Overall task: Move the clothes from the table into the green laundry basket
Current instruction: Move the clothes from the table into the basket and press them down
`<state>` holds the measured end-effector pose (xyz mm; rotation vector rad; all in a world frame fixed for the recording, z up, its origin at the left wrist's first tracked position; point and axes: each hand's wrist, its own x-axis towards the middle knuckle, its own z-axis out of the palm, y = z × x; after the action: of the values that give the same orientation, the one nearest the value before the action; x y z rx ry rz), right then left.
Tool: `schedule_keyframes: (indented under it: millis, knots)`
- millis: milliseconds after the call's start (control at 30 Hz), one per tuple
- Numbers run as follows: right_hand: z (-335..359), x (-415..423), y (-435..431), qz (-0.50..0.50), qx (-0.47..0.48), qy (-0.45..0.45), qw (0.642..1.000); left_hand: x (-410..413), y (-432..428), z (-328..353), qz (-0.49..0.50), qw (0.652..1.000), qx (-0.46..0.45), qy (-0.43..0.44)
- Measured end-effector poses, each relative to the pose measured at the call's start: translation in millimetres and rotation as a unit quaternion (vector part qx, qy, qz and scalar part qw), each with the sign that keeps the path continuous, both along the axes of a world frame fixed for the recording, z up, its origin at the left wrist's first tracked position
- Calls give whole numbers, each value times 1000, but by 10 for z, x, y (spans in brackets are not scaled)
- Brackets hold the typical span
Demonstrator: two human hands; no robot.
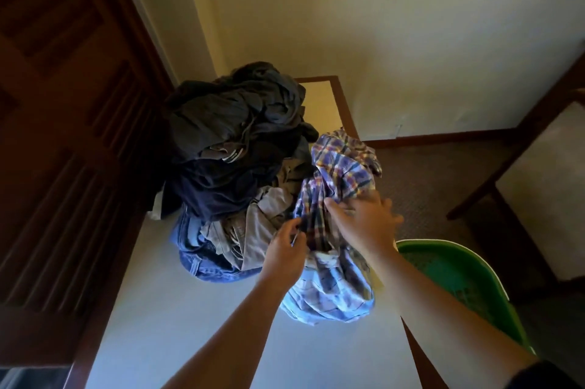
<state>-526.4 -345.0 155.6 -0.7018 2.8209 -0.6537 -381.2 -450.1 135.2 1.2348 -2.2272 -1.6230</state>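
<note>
A tall heap of dark clothes (234, 141), with grey pieces and blue jeans (202, 258) at its base, stands on the white table (177, 325). At the heap's right side lies a purple and blue plaid shirt (342, 173). My left hand (285, 254) pinches the shirt's dark middle fold. My right hand (364, 220) grips the same shirt a little higher and to the right. The green laundry basket (456, 274) stands on the floor just right of the table, below my right forearm; only part of it shows.
A dark wooden door (63, 135) runs along the table's left side. A wooden chair (538, 173) with a pale seat stands at the right on brown carpet (437, 186). The cream wall lies behind the table.
</note>
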Motion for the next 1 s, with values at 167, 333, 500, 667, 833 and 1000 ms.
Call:
schedule_keyframes:
  millis: [167, 333, 500, 667, 833, 1000]
  knots:
    - [-147, -326, -496, 92, -89, -38, 991, -36, -160, -6, -24, 1000, -11, -8]
    - [-373, -487, -788, 62, -17, -134, 989, -61, -259, 13, -60, 998, -11, -19]
    - [-370, -578, -645, 55, 137, -158, 976, 36, -158, -143, -116, 993, 2, -37]
    - [-153, -464, -228, -9, -44, -117, 992, 97, 131, -291, -156, 982, -28, -99]
    - [36, -453, 199, -134, -293, -331, 887, 136, 436, -434, -181, 952, -147, -197]
    - [103, -378, 599, -151, -380, -375, 832, 172, 683, -467, -267, 878, -187, -350]
